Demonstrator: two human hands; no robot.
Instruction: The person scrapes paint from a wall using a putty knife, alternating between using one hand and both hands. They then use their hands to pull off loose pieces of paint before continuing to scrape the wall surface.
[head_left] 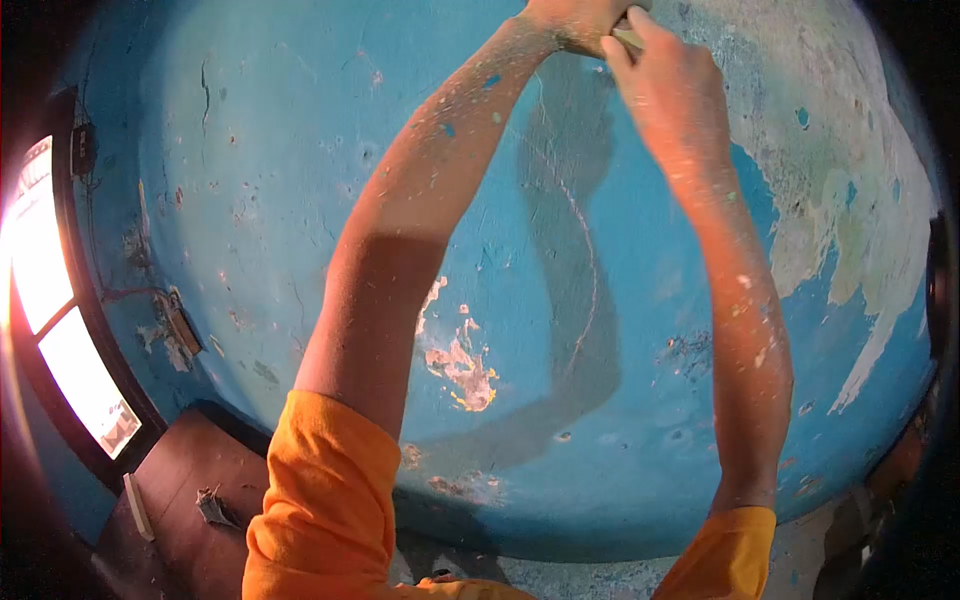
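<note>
Both my hands are raised close together at the top edge, against a blue painted wall (480,250). My right hand (670,75) is closed around a pale wooden-looking piece (628,38), which looks like the handle of a scraper; its blade is hidden. My left hand (580,20) is bent at the wrist right beside it and appears closed on the same tool, though its fingers are partly hidden and cut off by the frame. Flecks of paint cling to both forearms. To the right of my hands lies a large pale patch (800,110) where the blue paint is gone.
A bright window (70,370) with a dark frame is at the left. Below it stands a brown wooden surface (190,490) bearing a pale stick (138,507) and a worn brush-like object (216,507). Cracks and a chipped patch (462,368) mark the wall.
</note>
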